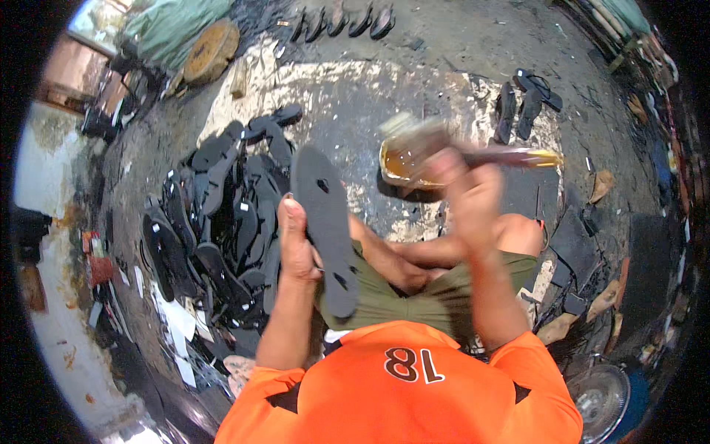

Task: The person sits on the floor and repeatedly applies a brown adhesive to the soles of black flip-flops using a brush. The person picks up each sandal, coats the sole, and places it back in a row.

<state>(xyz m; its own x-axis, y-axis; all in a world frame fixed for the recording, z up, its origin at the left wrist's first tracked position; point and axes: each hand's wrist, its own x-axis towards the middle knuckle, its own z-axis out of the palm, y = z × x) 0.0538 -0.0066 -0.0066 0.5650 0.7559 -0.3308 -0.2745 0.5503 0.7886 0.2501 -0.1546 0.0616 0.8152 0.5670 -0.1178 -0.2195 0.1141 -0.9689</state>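
My left hand (296, 240) grips a dark grey sandal sole (325, 229) by its left edge, thumb on the near side. The sole stands lengthwise in front of my lap, and several strap holes show in it. In my right hand (473, 192), blurred by motion, is a wide brush (518, 157), its dark handle pointing right. Its pale bristle end is smeared over an open container (392, 177) of amber liquid. Whether the bristles touch the liquid I cannot tell.
A heap of black sandals and soles (214, 255) lies at my left. More sandals stand in a row (340, 22) at the far side, others (510, 111) at far right. A round wooden block (211, 52), white scraps (177, 333) and a fan (603, 403) lie around.
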